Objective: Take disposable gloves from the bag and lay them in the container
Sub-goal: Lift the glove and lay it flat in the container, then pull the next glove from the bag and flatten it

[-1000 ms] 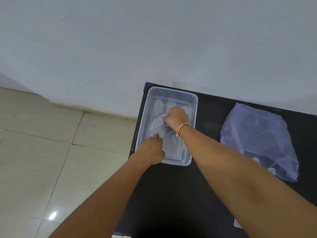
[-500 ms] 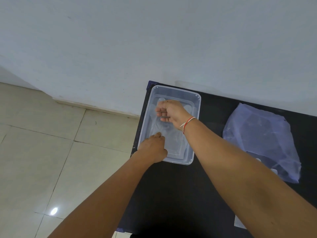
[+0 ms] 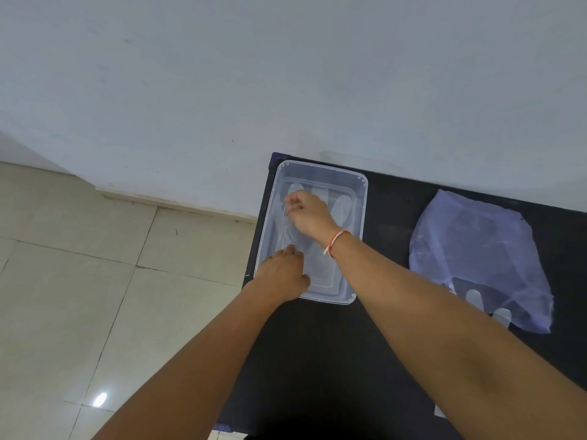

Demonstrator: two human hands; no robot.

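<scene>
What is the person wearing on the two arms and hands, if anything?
Both forearms are bare, with no sleeves in view. The right hand has a thin red and white thread bracelet around its wrist. The left hand wears no glove, ring or band that I can see.

Plain indoor room, likely a home, bare pale wall (image 3: 286, 74), beige tiled floor (image 3: 79, 296) with skirting, black table (image 3: 317, 360) pushed against the wall, no kitchen, lab or workshop fittings showing
</scene>
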